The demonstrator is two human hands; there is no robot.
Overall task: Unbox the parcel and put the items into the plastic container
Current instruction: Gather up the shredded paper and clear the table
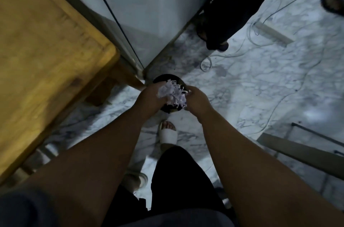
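Observation:
Both my hands hold a bunch of white shredded paper filler (172,92) between them. My left hand (149,99) cups it from the left and my right hand (197,99) grips it from the right. Directly below the paper stands a round black bin (164,78) on the marble floor; my hands hide most of it. Neither the parcel nor the plastic container is in view.
A yellow wooden table (46,59) fills the left side. A grey appliance (145,12) stands behind the bin. Thin cables (270,55) trail over the marble floor. Another person's dark legs (219,27) stand at the back. My sandalled foot (167,133) is just below my hands.

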